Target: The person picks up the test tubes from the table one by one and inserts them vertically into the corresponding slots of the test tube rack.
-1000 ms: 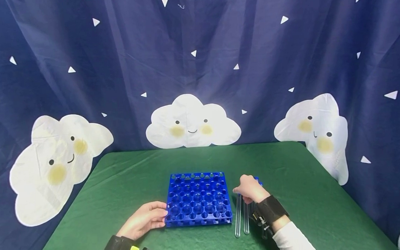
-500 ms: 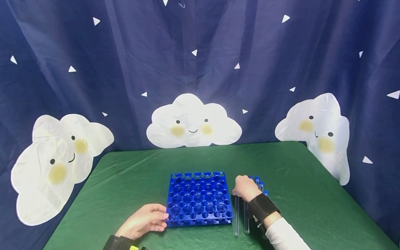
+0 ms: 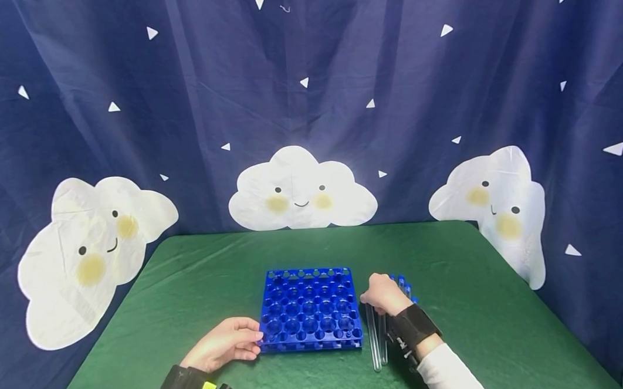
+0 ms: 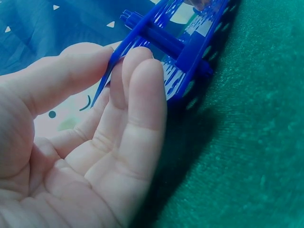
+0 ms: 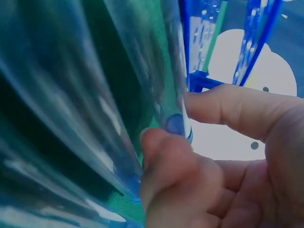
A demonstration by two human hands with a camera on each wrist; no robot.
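The left hand (image 3: 225,343) is resting against the near left corner of the blue tube rack (image 3: 309,310), fingers (image 4: 137,109) lying straight with the tips touching the rack's edge and the thumb above it. Over on the other side of the rack, the right hand (image 3: 384,294) is working at a row of clear test tubes (image 3: 377,344) lying on the green table (image 3: 199,271) just beside the rack's right edge. The wrist view is showing thumb and forefinger (image 5: 228,107) pinching the top of one clear tube (image 5: 166,76), right by its blue-tinted end. That tube is lying nearest the rack, its far end under the hand, its rounded bottom pointing back toward the person. More blue-capped tubes (image 3: 405,286) are peeking out beyond the right hand, further from the rack
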